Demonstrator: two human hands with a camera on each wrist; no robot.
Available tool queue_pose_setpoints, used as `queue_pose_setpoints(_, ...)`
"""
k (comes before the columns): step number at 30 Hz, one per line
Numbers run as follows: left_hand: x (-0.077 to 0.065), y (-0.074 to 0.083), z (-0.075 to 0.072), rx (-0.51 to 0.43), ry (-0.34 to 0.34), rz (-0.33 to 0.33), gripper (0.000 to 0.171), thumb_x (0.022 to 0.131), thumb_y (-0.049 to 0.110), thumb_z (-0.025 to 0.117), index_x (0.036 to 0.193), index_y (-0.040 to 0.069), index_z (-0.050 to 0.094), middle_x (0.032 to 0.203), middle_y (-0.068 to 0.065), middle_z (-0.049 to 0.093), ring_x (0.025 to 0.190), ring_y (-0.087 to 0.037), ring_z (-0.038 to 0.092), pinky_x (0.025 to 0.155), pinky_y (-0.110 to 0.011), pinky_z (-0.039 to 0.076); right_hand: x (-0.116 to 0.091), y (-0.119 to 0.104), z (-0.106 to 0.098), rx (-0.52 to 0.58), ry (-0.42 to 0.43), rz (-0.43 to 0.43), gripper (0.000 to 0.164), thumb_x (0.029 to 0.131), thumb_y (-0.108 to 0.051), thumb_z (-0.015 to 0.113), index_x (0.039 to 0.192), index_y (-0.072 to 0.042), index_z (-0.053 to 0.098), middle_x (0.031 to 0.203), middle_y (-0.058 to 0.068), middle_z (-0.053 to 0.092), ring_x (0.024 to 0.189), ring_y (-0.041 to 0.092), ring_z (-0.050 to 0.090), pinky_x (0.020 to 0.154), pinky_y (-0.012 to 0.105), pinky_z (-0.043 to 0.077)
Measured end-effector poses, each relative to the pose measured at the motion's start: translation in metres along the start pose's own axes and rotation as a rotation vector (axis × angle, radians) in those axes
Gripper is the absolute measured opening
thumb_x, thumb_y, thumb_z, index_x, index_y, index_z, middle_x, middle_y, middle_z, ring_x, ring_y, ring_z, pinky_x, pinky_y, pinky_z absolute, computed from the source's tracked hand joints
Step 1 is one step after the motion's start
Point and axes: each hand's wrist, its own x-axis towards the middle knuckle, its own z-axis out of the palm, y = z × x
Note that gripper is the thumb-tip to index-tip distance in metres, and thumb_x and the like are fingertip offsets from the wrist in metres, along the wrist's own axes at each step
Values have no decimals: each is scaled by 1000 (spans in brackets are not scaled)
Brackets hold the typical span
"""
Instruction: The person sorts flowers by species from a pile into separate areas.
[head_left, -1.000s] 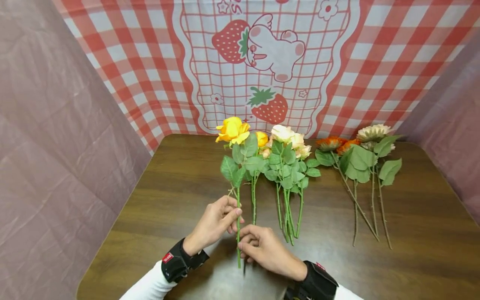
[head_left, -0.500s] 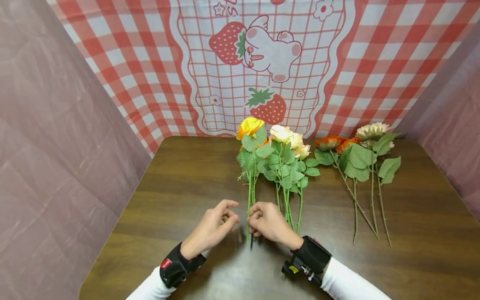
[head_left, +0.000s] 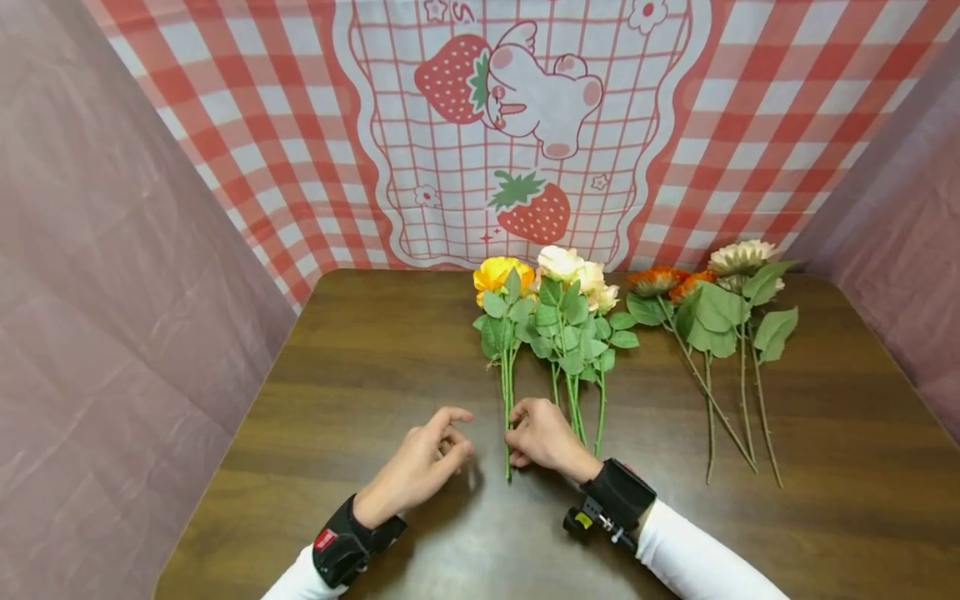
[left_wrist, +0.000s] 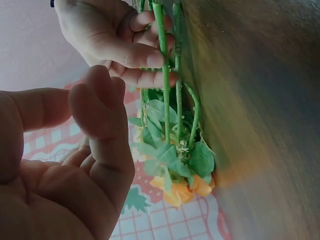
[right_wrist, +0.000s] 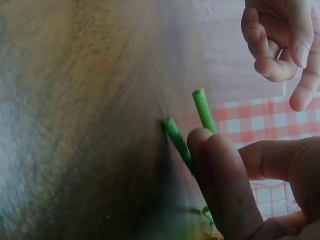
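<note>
My right hand (head_left: 546, 435) pinches the green stem (left_wrist: 165, 95) of a yellow rose (head_left: 497, 275) low down, between thumb and fingers. This rose lies beside another yellow-orange rose, their stems close together. Two cut stem ends (right_wrist: 201, 107) stick out past the right fingertips in the right wrist view. My left hand (head_left: 422, 460) hovers over the table to the left of the stems, fingers loosely bent and holding nothing. In the left wrist view the yellow-orange blooms (left_wrist: 179, 194) hang beyond green leaves (left_wrist: 201, 160).
Just right of the yellow roses lies a bunch of pale cream-pink roses (head_left: 562, 263). Farther right are orange flowers (head_left: 656, 281) and white flowers (head_left: 742, 257) with long stems. The wooden table (head_left: 360, 358) meets a red-and-white checked cloth (head_left: 277, 150) at the back.
The yellow rose went from upright in both hands to lying rightward beside the other yellow one. My left hand let go of the stem and drew back slightly; the right hand moved right.
</note>
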Motion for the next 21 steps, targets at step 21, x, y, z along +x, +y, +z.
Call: queue_pose_setpoints(21, -4, -1, 0, 83, -38, -14, 28, 97, 10, 59, 123, -1, 57, 94, -9, 72, 79, -16, 69, 69, -24, 54, -35, 0, -2, -102, -70, -157, 6, 92, -2, 58, 94, -5, 53, 63, 8, 64, 47, 20, 61, 43, 32, 50)
